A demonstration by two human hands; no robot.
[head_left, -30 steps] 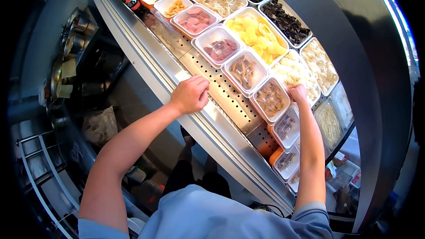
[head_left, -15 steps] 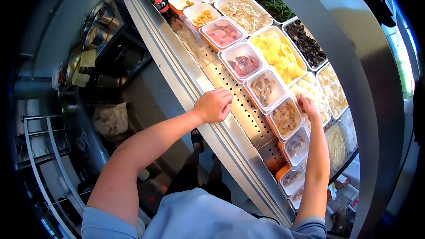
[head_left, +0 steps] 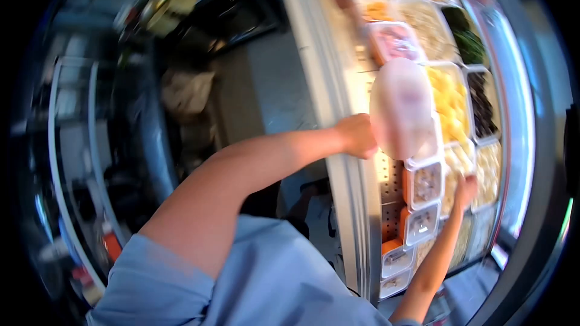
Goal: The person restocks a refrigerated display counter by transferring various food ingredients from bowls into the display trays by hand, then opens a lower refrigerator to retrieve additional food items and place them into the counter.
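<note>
My left hand [head_left: 359, 135] is closed at the lower left edge of a whitish, see-through oval container [head_left: 401, 105], blurred by motion, with a purplish tint in its middle. That container is raised over the inner row of small tubs and hides part of them. Over at the right, my right hand [head_left: 466, 191] rests at a tray of pale white food pieces [head_left: 456, 160]. Its fingers are curled in, and what lies between them is hidden. Beside these is a tray of yellow slices [head_left: 448, 99].
A tub of pink slices [head_left: 396, 42] and a tub of orange-yellow balls [head_left: 377, 9] stand farther up. Trays of dark pieces [head_left: 481, 105] and green leaves [head_left: 464, 35] line the far side. The counter's metal edge [head_left: 329, 127] runs along my side; a metal rack [head_left: 54, 121] stands left.
My left hand has gone from a loose fist over the perforated counter to gripping the whitish container, now lifted. The camera view has turned. My right hand stays by the pale food tray.
</note>
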